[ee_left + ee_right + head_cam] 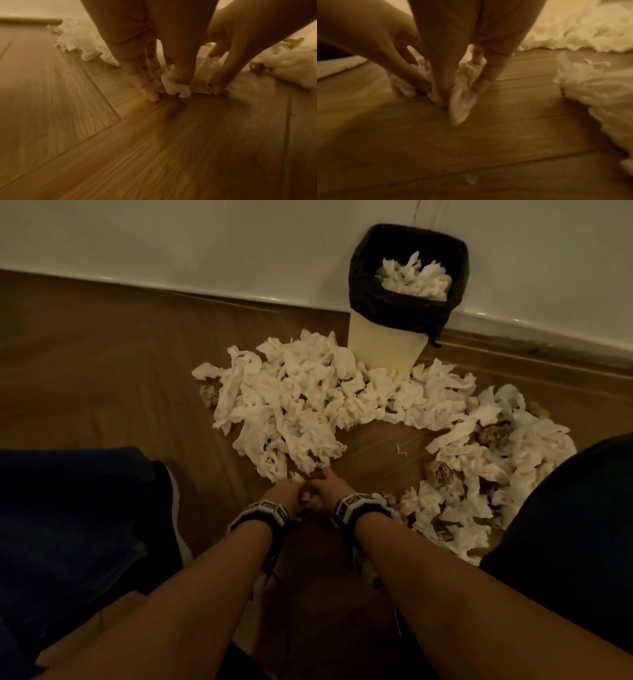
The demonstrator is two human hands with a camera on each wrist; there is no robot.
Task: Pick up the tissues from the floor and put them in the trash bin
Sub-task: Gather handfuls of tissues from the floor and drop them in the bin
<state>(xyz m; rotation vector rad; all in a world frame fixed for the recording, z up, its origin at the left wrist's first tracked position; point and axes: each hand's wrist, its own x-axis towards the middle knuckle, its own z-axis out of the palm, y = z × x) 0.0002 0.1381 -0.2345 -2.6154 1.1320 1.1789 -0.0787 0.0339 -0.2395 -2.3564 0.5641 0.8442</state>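
Observation:
A small crumpled white tissue (310,500) lies on the wooden floor between my two hands, which meet low over it. My left hand (286,496) pinches its left part (175,84) with curled fingers (150,93). My right hand (330,491) grips the other end of the tissue (459,108), fingertips down on the floor. A big heap of white tissues (291,405) spreads just beyond the hands, and a second heap (496,470) lies to the right. The cream trash bin (387,344) with a black liner stands against the wall, holding several tissues (416,280).
My knees in dark trousers flank the hands, left (68,525) and right (565,525). Brown crumpled paper balls (209,397) sit among the tissues. A tiny white scrap (400,449) lies on bare floor between the heaps. The white wall (205,251) runs behind.

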